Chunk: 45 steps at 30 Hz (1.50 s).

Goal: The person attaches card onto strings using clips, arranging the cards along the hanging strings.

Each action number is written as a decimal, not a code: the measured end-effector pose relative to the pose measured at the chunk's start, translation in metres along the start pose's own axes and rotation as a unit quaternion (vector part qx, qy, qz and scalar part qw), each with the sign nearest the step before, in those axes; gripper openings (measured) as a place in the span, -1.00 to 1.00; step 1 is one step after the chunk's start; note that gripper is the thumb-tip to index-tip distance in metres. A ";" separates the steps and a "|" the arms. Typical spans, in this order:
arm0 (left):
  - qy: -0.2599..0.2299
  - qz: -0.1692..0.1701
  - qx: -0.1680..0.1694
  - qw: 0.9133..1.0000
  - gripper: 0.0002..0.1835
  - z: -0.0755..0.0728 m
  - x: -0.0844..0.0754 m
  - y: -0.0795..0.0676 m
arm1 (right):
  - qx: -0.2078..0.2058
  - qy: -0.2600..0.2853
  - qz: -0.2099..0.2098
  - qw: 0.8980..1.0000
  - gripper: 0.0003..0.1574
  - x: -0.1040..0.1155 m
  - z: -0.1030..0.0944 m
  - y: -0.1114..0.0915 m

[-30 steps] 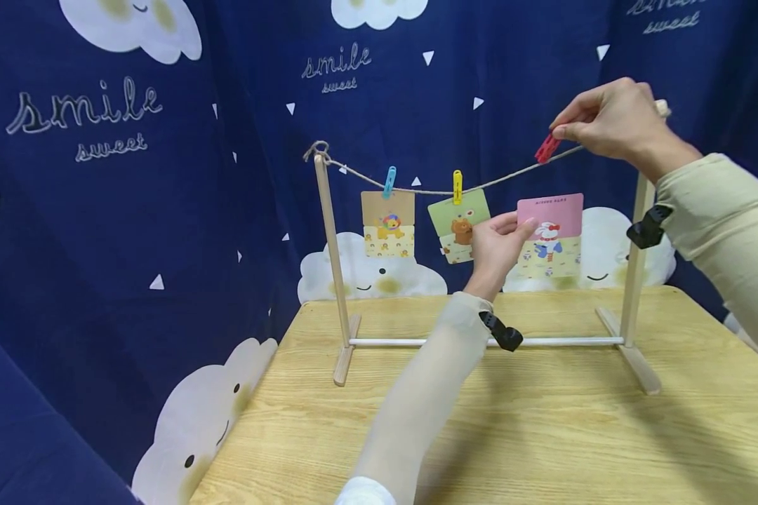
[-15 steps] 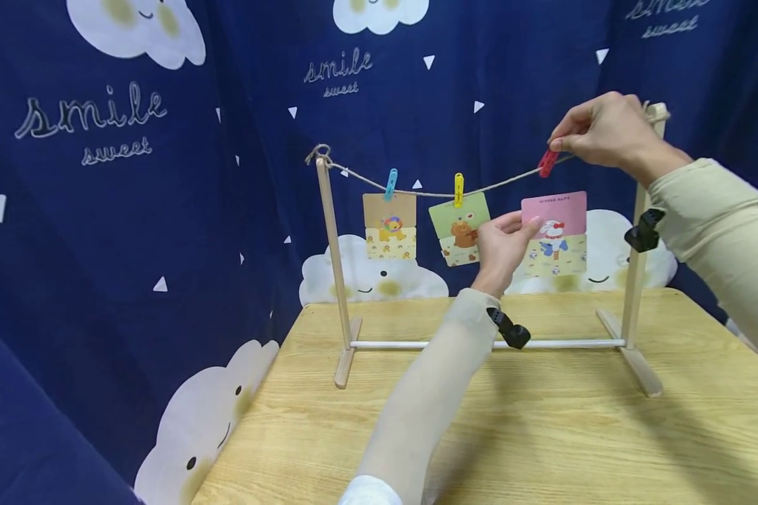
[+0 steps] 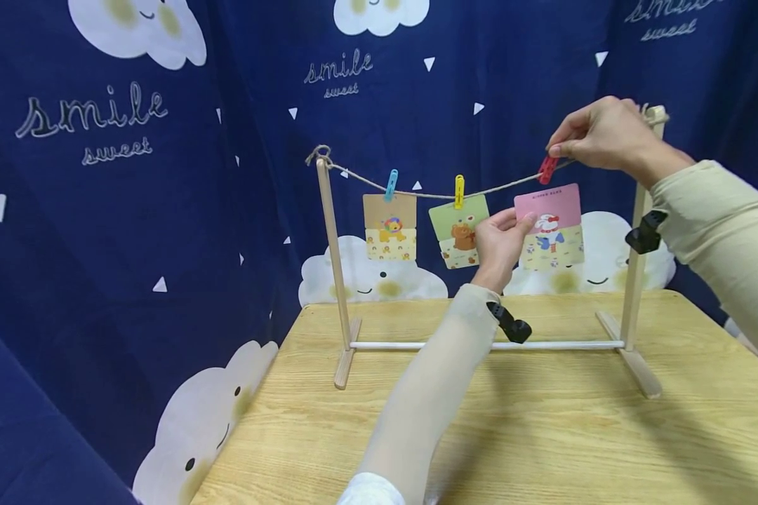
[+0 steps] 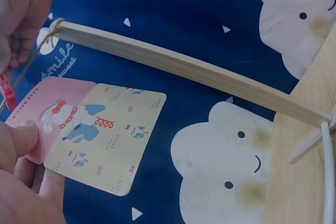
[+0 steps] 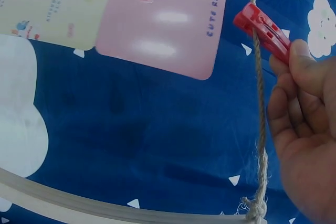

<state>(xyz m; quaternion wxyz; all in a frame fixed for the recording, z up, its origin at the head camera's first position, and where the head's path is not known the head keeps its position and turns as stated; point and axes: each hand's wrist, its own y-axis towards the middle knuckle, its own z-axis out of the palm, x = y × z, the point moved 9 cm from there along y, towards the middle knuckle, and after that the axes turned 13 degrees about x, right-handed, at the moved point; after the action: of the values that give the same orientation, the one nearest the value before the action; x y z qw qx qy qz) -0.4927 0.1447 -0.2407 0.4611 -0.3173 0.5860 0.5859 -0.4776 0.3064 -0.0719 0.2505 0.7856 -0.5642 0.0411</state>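
My left hand (image 3: 500, 242) pinches the left edge of a pink and yellow rabbit card (image 3: 559, 210), thumb in front. In the right wrist view the card's pink top edge is a short way from the twine (image 5: 259, 87), not touching it. Between right thumb and fingertips is a red clothespin (image 5: 265, 32), pinched by its end; the twine passes at its jaws. That right hand (image 3: 613, 137) is above the card, near the right post. Whether the clothespin is clamped on the twine I cannot tell.
A blue clothespin (image 3: 391, 185) holds a lion card (image 3: 389, 238) on the line; a yellow clothespin (image 3: 459, 191) holds a tilted bear card (image 3: 455, 221). The wooden stand has a left post (image 3: 333, 252), right post (image 3: 634, 294) and white crossbar (image 3: 562, 345), standing on a wooden table (image 3: 543, 435).
My right hand has come down with the red clothespin to the twine. The left hand has shifted the rabbit card slightly left and up, tilting it, closer beneath the clothespin.
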 end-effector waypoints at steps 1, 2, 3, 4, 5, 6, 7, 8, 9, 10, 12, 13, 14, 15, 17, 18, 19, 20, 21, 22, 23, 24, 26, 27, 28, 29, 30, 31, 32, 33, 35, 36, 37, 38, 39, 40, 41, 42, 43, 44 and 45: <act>-0.002 -0.001 -0.002 1.000 -0.88 0.000 0.001 0.001 | 0.001 0.000 0.000 1.000 -0.61 0.000 0.000 0.000; -0.004 -0.001 -0.004 1.000 -0.88 0.000 0.001 0.001 | 0.001 0.000 0.001 1.000 -0.61 0.000 0.000 0.000; -0.004 0.000 -0.005 1.000 -0.89 0.000 0.001 0.001 | 0.003 0.001 0.001 1.000 -0.61 0.000 0.000 -0.001; -0.005 0.002 -0.007 1.000 -0.90 0.000 0.001 0.001 | 0.005 0.001 0.001 1.000 -0.60 0.000 0.000 0.000; -0.007 0.004 -0.008 1.000 -0.91 0.000 0.001 0.002 | 0.007 0.003 0.001 1.000 -0.60 0.000 0.001 0.000; -0.008 0.005 -0.009 1.000 -0.91 0.000 0.001 0.002 | 0.011 0.005 0.001 1.000 -0.59 0.000 0.001 0.000; -0.009 0.006 -0.011 1.000 -0.92 0.000 0.001 0.002 | 0.014 0.007 0.001 1.000 -0.58 0.000 0.002 0.000; -0.010 0.009 -0.013 1.000 -0.92 -0.001 0.001 0.003 | 0.016 0.006 0.000 1.000 -0.58 0.000 0.002 0.000; -0.011 0.010 -0.014 1.000 -0.92 -0.001 0.001 0.003 | 0.019 0.006 -0.001 1.000 -0.58 0.000 0.002 0.000; -0.013 0.011 -0.015 1.000 -0.92 -0.001 0.000 0.003 | 0.021 0.006 -0.003 1.000 -0.58 0.000 0.003 0.000; -0.015 0.014 -0.017 1.000 -0.93 -0.001 0.000 0.003 | 0.026 0.006 -0.005 1.000 -0.58 0.001 0.003 0.000; -0.017 0.017 -0.017 1.000 -0.92 -0.001 -0.001 0.003 | 0.028 0.006 -0.005 1.000 -0.58 0.001 0.003 0.000; -0.018 0.019 -0.016 1.000 -0.92 -0.001 -0.001 0.003 | 0.029 0.007 -0.005 1.000 -0.58 0.001 0.003 0.000; -0.020 0.021 -0.016 0.999 -0.92 -0.001 -0.002 0.003 | 0.033 0.009 -0.005 0.999 -0.57 0.000 0.004 0.000; -0.024 0.024 -0.014 0.999 -0.91 0.000 -0.003 0.003 | 0.038 0.012 -0.003 0.999 -0.56 0.000 0.005 0.000; -0.025 0.025 -0.013 0.999 -0.91 0.000 -0.003 0.003 | 0.041 0.013 -0.002 0.999 -0.56 -0.001 0.006 0.000; -0.026 0.026 -0.012 0.999 -0.91 0.000 -0.004 0.003 | 0.044 0.014 -0.001 0.999 -0.56 -0.001 0.006 0.000; -0.027 0.027 -0.012 0.999 -0.91 0.000 -0.004 0.003 | 0.046 0.014 -0.001 0.999 -0.56 -0.001 0.007 0.000; -0.028 0.028 -0.012 0.999 -0.91 0.000 -0.005 0.003 | 0.050 0.014 -0.002 0.999 -0.56 -0.001 0.008 0.001; -0.028 0.027 -0.012 0.999 -0.90 0.000 -0.005 0.002 | 0.053 0.013 -0.003 0.998 -0.56 -0.001 0.008 0.001; -0.028 0.029 -0.013 0.999 -0.90 0.000 -0.006 0.002 | 0.056 0.012 -0.004 0.998 -0.56 -0.001 0.009 0.001; -0.028 0.030 -0.014 0.999 -0.90 0.001 -0.006 0.002 | 0.058 0.009 -0.005 0.998 -0.57 -0.002 0.009 0.001; -0.027 0.031 -0.014 0.999 -0.90 0.001 -0.007 0.002 | 0.064 0.007 -0.006 0.998 -0.55 -0.002 0.009 0.001; -0.028 0.031 -0.014 0.999 -0.90 0.002 -0.007 0.002 | 0.069 0.010 -0.004 0.998 -0.53 -0.002 0.010 0.000; -0.027 0.032 -0.013 0.999 -0.90 0.002 -0.008 0.002 | 0.074 0.012 -0.001 0.997 -0.49 -0.003 0.010 0.000; -0.028 0.034 -0.013 0.999 -0.90 0.002 -0.008 0.002 | 0.081 0.014 0.002 0.997 -0.45 -0.003 0.011 0.000; -0.027 0.034 -0.011 0.999 -0.90 0.002 -0.008 0.002 | 0.090 0.018 0.007 0.996 -0.40 -0.004 0.012 0.000; -0.027 0.034 -0.010 0.999 -0.90 0.003 -0.008 0.002 | 0.098 0.023 0.013 0.995 -0.34 -0.005 0.012 -0.001; -0.026 0.035 -0.008 0.999 -0.90 0.003 -0.008 0.002 | 0.107 0.026 0.019 0.994 -0.29 -0.006 0.013 -0.001; -0.024 0.035 -0.007 0.999 -0.91 0.003 -0.008 0.002 | 0.116 0.029 0.026 0.992 -0.25 -0.006 0.014 -0.001; -0.022 0.036 -0.005 0.999 -0.91 0.003 -0.007 0.001 | 0.130 0.028 0.034 0.991 -0.20 -0.007 0.016 -0.002; -0.020 0.035 -0.003 0.999 -0.91 0.004 -0.007 0.001 | 0.134 0.028 0.038 0.990 -0.18 -0.007 0.016 -0.002; -0.020 0.035 -0.002 0.999 -0.91 0.004 -0.007 0.001 | 0.136 0.028 0.040 0.990 -0.17 -0.007 0.017 -0.003; -0.020 0.036 -0.001 0.999 -0.91 0.003 -0.007 0.001 | 0.138 0.029 0.040 0.989 -0.16 -0.007 0.017 -0.003; -0.020 0.036 0.000 0.999 -0.92 0.003 -0.007 0.000 | 0.139 0.029 0.041 0.989 -0.15 -0.007 0.017 -0.003; -0.020 0.038 0.001 0.999 -0.92 0.003 -0.007 0.000 | 0.138 0.028 0.040 0.989 -0.15 -0.007 0.017 -0.003; -0.020 0.040 0.003 0.999 -0.92 0.004 -0.007 0.000 | 0.138 0.028 0.041 0.989 -0.15 -0.007 0.018 -0.003; -0.020 0.041 0.005 0.999 -0.92 0.004 -0.007 0.000 | 0.138 0.028 0.042 0.989 -0.15 -0.007 0.018 -0.003; -0.019 0.042 0.007 0.999 -0.92 0.004 -0.007 0.000 | 0.138 0.029 0.042 0.989 -0.15 -0.008 0.018 -0.003; -0.017 0.044 0.011 0.999 -0.91 0.004 -0.008 0.000 | 0.137 0.028 0.043 0.989 -0.15 -0.008 0.018 -0.003; -0.016 0.046 0.014 0.999 -0.91 0.004 -0.008 0.000 | 0.137 0.028 0.043 0.989 -0.16 -0.008 0.018 -0.003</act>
<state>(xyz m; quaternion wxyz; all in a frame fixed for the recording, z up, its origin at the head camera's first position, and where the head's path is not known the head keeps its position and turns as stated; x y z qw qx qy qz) -0.4888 0.1477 -0.2330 0.4472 -0.2743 0.6010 0.6030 -0.4816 0.3062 -0.0919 0.1544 0.7861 -0.5794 0.1501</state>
